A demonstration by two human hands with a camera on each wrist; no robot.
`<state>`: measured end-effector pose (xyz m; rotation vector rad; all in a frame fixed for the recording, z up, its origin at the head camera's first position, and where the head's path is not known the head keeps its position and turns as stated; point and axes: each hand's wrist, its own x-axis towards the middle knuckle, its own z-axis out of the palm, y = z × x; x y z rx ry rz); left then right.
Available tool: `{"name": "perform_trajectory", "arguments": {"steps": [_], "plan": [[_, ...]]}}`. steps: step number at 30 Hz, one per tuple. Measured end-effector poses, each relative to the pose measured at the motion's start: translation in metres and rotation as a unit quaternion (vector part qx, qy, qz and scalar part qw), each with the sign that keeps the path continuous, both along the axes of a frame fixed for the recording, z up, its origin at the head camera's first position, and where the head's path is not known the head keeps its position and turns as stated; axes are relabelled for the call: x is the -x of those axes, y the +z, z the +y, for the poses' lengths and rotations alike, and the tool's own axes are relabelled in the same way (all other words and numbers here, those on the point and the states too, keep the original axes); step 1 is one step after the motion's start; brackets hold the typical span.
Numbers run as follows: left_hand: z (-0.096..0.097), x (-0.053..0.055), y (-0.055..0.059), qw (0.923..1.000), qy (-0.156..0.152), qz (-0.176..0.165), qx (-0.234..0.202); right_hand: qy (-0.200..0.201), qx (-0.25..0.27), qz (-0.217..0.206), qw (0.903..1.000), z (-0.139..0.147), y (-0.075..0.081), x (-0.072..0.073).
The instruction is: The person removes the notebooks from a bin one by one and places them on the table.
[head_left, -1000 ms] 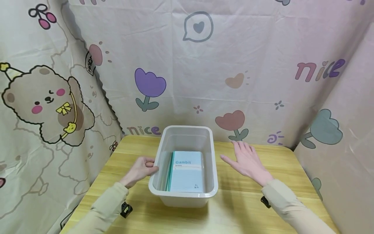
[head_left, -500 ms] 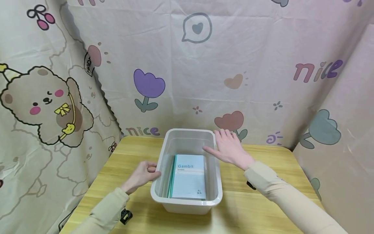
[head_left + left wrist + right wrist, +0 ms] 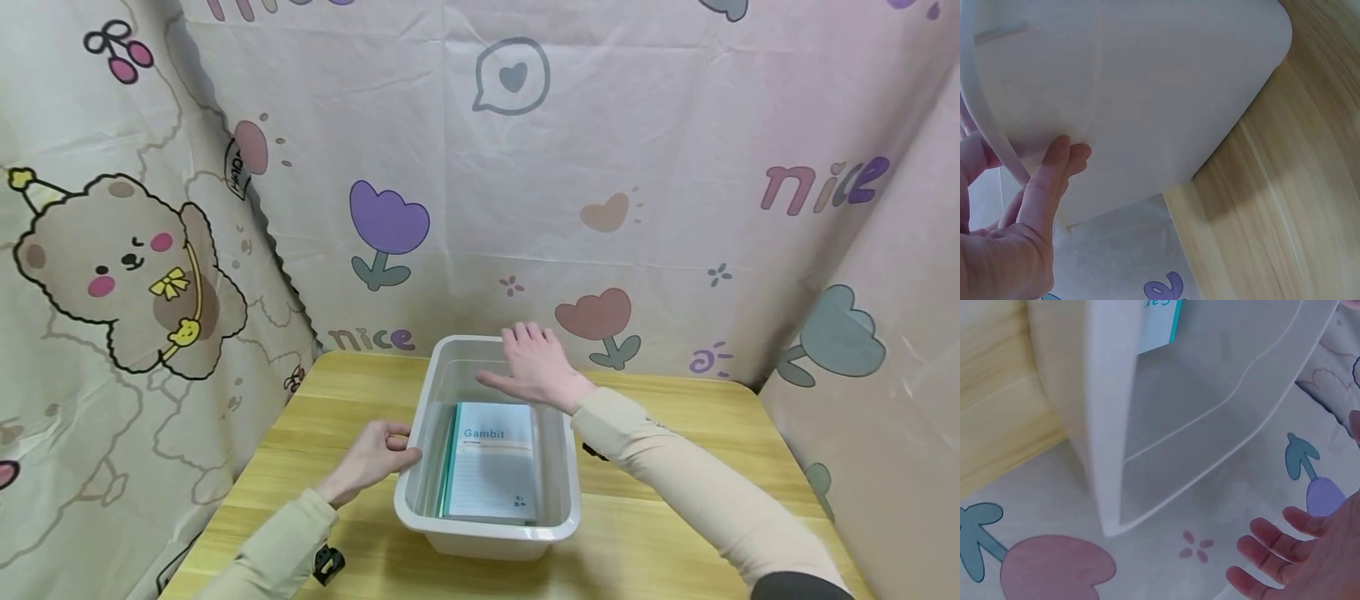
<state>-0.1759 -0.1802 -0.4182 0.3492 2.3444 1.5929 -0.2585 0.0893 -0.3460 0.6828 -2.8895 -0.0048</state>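
A white plastic bin [image 3: 487, 546] stands on the wooden table. My left hand [image 3: 372, 458] grips its left rim, and in the left wrist view the fingers of the left hand [image 3: 1035, 212] lie against the outer wall of the bin [image 3: 1166, 94]. Inside lies a pale notebook [image 3: 491, 483] with a teal spine and "Gambit" on its cover; a teal edge beside it shows at its left. Over the bin's far right part hovers my right hand [image 3: 540, 367], fingers spread and holding nothing. The right wrist view shows these fingers [image 3: 1272, 540] apart from the bin's rim [image 3: 1107, 425].
The wooden table [image 3: 675, 517] extends on both sides of the bin. A printed cloth [image 3: 637, 125] with flowers and a bear hangs behind the table and along both sides. Small black devices [image 3: 327, 564] sit under both sleeves.
My right hand has moved left, from beside the bin to over its far end. The bin has shifted slightly right and nearer, with my left hand still on its rim.
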Motion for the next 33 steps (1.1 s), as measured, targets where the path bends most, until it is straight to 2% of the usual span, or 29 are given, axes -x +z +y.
{"name": "perform_trajectory", "arguments": {"steps": [10,16,33], "plan": [[-0.001,-0.002,0.001,1.0000,-0.004,0.001,-0.001,-0.005,0.002,-0.032,0.9995,-0.031,-0.022,0.014],[0.000,-0.003,0.000,0.9999,-0.005,-0.002,-0.009,-0.013,0.015,-0.055,0.9983,-0.046,-0.044,0.022],[0.003,-0.006,-0.002,0.9999,-0.004,0.006,-0.009,-0.032,-0.005,-0.067,0.9972,-0.063,-0.110,0.035]]}}
